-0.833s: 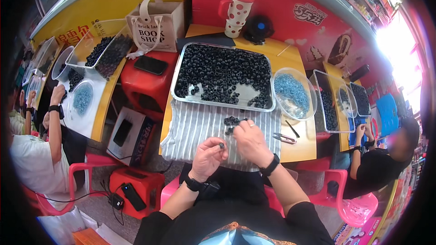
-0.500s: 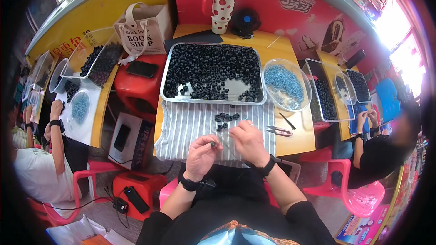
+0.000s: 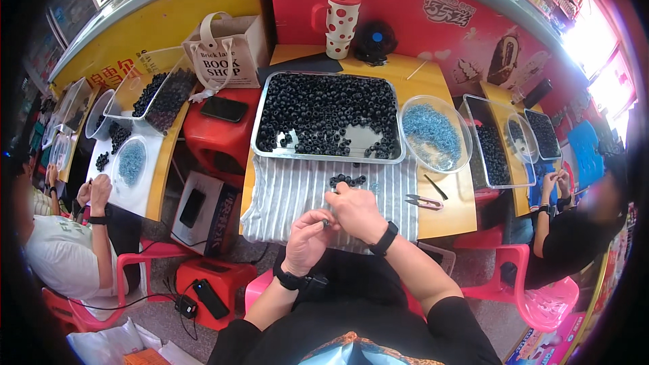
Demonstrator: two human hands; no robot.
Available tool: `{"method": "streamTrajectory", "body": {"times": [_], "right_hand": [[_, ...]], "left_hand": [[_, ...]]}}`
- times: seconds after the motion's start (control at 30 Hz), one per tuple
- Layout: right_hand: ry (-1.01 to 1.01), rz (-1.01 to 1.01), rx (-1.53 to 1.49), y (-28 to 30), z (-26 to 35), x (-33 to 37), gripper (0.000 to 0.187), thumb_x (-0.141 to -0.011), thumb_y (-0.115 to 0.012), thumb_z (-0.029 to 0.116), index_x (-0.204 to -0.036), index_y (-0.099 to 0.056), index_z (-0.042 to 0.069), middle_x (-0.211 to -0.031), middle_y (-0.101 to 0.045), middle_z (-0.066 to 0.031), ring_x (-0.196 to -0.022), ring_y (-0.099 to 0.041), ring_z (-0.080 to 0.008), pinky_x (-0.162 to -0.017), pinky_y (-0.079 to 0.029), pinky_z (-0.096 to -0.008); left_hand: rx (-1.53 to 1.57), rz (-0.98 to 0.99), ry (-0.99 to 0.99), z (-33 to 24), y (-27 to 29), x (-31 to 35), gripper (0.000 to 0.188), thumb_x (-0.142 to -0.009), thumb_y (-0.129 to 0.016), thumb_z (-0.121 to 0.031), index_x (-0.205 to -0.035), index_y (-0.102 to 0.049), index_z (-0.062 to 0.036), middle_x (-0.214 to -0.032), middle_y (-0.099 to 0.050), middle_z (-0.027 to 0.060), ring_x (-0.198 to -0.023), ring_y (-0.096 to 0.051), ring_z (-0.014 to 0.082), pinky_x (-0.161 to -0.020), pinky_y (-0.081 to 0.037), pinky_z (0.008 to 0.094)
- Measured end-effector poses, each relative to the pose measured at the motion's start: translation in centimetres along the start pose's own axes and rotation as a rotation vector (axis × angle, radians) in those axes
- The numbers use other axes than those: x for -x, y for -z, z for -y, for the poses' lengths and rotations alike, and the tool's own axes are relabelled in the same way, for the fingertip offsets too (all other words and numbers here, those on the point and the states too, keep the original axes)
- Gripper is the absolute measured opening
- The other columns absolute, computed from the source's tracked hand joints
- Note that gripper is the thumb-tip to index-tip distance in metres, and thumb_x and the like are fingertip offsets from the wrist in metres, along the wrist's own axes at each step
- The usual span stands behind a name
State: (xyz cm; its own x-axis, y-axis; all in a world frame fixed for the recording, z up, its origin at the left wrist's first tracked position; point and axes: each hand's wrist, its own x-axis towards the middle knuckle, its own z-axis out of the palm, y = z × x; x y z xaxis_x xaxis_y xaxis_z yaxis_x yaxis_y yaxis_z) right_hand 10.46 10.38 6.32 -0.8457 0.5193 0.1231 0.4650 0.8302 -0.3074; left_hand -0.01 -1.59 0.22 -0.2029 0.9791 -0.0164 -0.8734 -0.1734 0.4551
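My left hand is closed, with a small black ring-like piece pinched at its fingertips. Right beside it, my right hand is curled with its fingers pressed together; what they hold, if anything, is hidden. Both are over the near part of a grey-and-white striped cloth. Several loose black pieces lie just beyond my right hand. Behind the cloth stands a clear tray filled with the same black pieces. A round clear tub to its right contains small light-blue pieces.
Thread snips and a thin dark tool lie right of the cloth. A dotted tumbler and a small black fan stand at the back. People work at tables on both sides. A red stool holds a phone.
My right hand has moved in against the left, now partly covering the loose black pieces on the cloth. The whole view has shifted slightly.
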Motion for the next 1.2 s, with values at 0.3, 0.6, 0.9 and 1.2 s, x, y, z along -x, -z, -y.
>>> {"method": "streamTrajectory", "body": {"times": [0.3,0.6,0.9,1.2], "right_hand": [[-0.029,-0.021,-0.019,-0.3,-0.8,0.7,0.010,-0.078,-0.063,0.013,-0.086,-0.061,0.006,-0.083,-0.063,-0.0139,-0.072,-0.067,-0.0329,-0.058,-0.052,-0.0430],[-0.157,0.033,0.022,0.0,-1.0,1.1,0.013,-0.082,-0.064,0.017,-0.085,-0.058,0.005,-0.082,-0.063,-0.0143,-0.072,-0.066,-0.0351,-0.060,-0.051,-0.0449],[-0.128,-0.178,-0.104,0.9,-2.5,2.6,0.007,-0.078,-0.062,0.010,-0.083,-0.059,0.006,-0.079,-0.062,-0.0127,-0.069,-0.064,-0.0347,-0.060,-0.049,-0.0451],[-0.265,-0.216,-0.415,2.2,-6.7,8.9,0.018,-0.072,-0.072,0.001,-0.088,-0.063,0.001,-0.075,-0.057,-0.0100,-0.065,-0.061,-0.0247,-0.058,-0.047,-0.0360]], "left_hand": [[-0.004,0.015,-0.010,0.0,0.1,-0.1,0.013,-0.089,-0.058,-0.006,-0.098,-0.061,0.0028,-0.102,-0.058,0.0137,-0.094,-0.059,0.0251,-0.089,-0.047,0.0348],[-0.010,0.029,-0.013,0.0,0.2,-0.2,0.013,-0.089,-0.058,-0.006,-0.099,-0.061,0.0023,-0.100,-0.058,0.0140,-0.093,-0.059,0.0254,-0.088,-0.046,0.0355],[-0.024,0.022,-0.005,0.0,0.0,-0.3,0.012,-0.089,-0.058,-0.006,-0.099,-0.061,0.0012,-0.100,-0.058,0.0139,-0.092,-0.058,0.0248,-0.087,-0.046,0.0354],[-0.090,-0.003,0.074,0.8,-2.1,-0.8,0.012,-0.089,-0.059,-0.006,-0.099,-0.061,0.0014,-0.099,-0.060,0.0146,-0.084,-0.059,0.0238,-0.081,-0.047,0.0351]]}}
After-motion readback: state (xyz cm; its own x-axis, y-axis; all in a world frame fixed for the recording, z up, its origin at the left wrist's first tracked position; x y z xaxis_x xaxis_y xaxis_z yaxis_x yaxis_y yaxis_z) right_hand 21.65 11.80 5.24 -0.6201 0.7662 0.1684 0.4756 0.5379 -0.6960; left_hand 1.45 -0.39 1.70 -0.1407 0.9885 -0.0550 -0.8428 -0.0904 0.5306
